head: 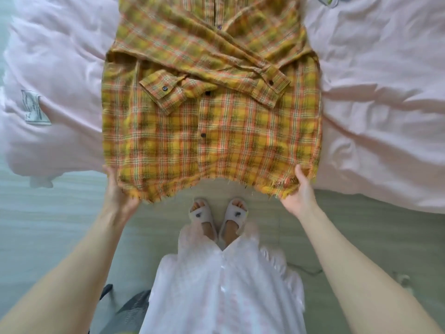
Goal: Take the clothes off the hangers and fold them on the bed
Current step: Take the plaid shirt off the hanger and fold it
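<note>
Pink bed (375, 97): both hands, left (118, 194) and right (301, 191), grip plaid shirt (212, 131) hem (arms outstretched).

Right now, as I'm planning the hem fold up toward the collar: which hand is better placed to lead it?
Neither clearly. The left hand and right hand each grip a bottom corner of the plaid shirt, level with each other, sleeves already crossed. Probably lift both together.

We see a yellow, orange and green plaid button shirt (212, 131) with dark buttons, lying on the pale pink crumpled quilt (375, 97). Below the shirt's hem, grey-white open-toe slippers (218, 213) stand on a grey-green floor (60, 225).
</note>
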A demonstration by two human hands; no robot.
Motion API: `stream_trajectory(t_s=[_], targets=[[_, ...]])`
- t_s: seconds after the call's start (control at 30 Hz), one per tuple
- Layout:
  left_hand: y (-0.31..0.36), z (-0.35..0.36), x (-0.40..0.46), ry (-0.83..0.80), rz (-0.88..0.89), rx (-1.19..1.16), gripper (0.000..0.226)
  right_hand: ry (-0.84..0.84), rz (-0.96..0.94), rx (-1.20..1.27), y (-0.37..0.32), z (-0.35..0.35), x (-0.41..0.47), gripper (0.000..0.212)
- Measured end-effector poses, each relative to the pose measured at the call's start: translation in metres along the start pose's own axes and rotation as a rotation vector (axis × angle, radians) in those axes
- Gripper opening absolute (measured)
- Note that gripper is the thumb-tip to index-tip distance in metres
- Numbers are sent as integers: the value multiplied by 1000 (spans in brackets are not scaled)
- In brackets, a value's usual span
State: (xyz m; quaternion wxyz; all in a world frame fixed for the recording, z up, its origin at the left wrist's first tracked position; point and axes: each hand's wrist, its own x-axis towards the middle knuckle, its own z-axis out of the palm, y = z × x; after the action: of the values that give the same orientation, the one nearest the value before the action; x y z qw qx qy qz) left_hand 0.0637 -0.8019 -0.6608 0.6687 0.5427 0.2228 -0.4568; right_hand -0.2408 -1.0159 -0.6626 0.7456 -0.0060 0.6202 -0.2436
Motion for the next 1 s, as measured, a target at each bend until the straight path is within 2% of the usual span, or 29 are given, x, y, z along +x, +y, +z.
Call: stream_trajectory(t_s=[0.1, 0.17, 0.2, 0.27, 0.33, 0.43, 0.53, 0.63, 0.73, 0.87, 1.0], targets=[[-19, -8, 23, -142, -65, -30, 71, 3, 23, -16, 27, -6, 35, 58], [-28, -8, 29, -116, -120, 61, 77, -20, 44, -37, 39, -8, 45, 64], [-36, -10, 33, -78, -136, 132, 72, -22, 55, -61, 47, -8, 51, 62], [-48, -12, 42, -24, -152, 270, 41, -17, 68, -89, 57, -4, 59, 42], [-53, -8, 52, 36, -164, 315, 22, 4, 83, -115, 63, 7, 66, 27], [-51, -6, 57, 91, -149, 284, 22, 69, 75, -158, 64, 19, 66, 13], [-49, -3, 44, 23, -75, 248, 32, 92, 73, -197, 66, 17, 57, 7], [-43, -2, 27, 56, -16, 256, 21, 112, 65, -268, 65, 11, 37, 15], [-31, 4, 5, 132, -3, 258, 32, 139, 40, -356, 59, 10, 11, 27], [-7, 32, -30, 245, 3, 284, 24, 160, 9, -344, 38, 17, -25, 48], [23, 62, -58, 215, -81, 279, 18, 136, -35, -325, 6, 31, -54, 57]])
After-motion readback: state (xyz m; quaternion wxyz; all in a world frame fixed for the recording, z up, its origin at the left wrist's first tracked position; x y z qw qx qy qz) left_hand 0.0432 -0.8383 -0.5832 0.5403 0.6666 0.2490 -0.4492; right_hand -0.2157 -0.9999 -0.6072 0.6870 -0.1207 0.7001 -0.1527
